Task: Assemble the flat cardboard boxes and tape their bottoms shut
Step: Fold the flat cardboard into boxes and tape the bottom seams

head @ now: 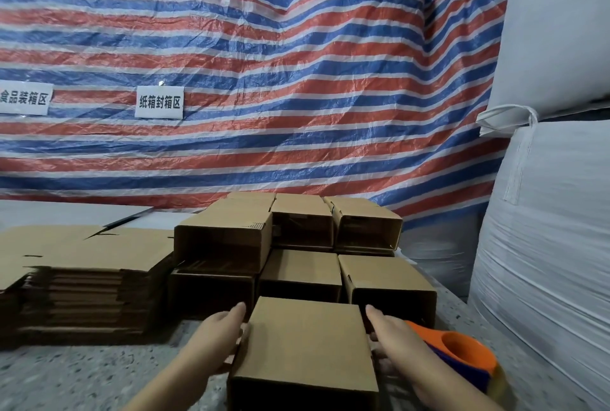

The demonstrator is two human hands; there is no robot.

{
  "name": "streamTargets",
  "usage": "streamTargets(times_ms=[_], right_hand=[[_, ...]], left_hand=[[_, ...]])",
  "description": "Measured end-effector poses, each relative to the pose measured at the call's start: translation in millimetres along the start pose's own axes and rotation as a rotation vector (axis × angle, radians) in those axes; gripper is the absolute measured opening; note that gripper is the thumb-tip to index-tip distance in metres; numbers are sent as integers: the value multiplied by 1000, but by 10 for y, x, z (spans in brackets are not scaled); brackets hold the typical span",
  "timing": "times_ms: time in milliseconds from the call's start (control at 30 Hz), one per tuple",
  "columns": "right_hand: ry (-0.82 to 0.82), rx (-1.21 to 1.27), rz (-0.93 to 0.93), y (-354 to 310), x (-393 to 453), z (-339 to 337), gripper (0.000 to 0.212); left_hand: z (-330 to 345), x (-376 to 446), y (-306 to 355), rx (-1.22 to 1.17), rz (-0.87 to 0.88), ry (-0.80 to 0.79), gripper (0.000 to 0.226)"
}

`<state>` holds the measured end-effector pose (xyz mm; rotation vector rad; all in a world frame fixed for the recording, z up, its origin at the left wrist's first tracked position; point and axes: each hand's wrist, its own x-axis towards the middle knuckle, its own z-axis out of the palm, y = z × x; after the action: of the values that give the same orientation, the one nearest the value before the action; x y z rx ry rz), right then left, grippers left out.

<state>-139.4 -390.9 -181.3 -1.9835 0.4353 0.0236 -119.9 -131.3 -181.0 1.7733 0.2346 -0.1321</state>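
From the head camera, a small brown corrugated cardboard box (305,348), already folded into shape, sits on the speckled grey worktop (99,374) straight ahead, held between the two hands: the left hand (221,341) lies along its left wall and the right hand (391,341) along its right wall, each with the fingers stretched forward and flat against the cardboard, so the grip is a two-sided press with straight fingers, not a curled hold. Just behind the box stands a cluster of assembled brown cardboard boxes (297,245), stacked two levels high and lying on their sides with their dark open mouths facing the camera; the held box touches or nearly touches the front row, and I cannot tell which. To the left of it a thick stack of flat unfolded brown cardboard blanks (82,275) rests on the worktop. Just beside the right hand lies an orange and blue plastic tape dispenser (462,354), partly hidden by the wrist. Behind everything hangs a red, white and blue striped plastic tarpaulin (264,80) carrying two white paper signs with black characters (159,102), and large white woven bulk sacks (554,179) rise at the right edge
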Motion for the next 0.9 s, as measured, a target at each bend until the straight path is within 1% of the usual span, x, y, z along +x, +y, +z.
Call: streamTargets(times_ms=[67,167,233,300,367,400,467,533,600,733,833,900], right_hand=[[-42,116,6,60,-142,62,46],[-39,157,32,81,-311,194,50],[-3,194,-13,36,-396,199,52],[30,276,-120,-112,-432,97,42],[45,314,-223,-369,-408,-48,27],[58,316,-256,-518,-363,-118,24],[89,309,-253,-848,-237,-246,21],[108,328,-220,-1128,-26,-346,16],[107,315,-189,-1331,200,-402,18],[105,310,-158,-1532,590,-419,19],[111,321,-158,-1556,849,-371,17],[88,321,-144,-1531,1033,-306,17]], left_hand=[[46,-112,-49,-40,69,-7,52],[184,-267,-53,-103,181,1,55],[226,-332,-45,-137,272,42,50],[211,-352,72,-135,393,71,45],[174,-299,299,-85,540,87,50],[155,-233,445,-44,604,93,54],[120,-39,769,73,688,106,59],[114,190,1082,204,719,104,62],[131,401,1335,335,740,88,65],[181,748,1638,617,788,199,62],[202,996,1698,746,733,214,68],[224,1163,1665,779,685,213,73]])
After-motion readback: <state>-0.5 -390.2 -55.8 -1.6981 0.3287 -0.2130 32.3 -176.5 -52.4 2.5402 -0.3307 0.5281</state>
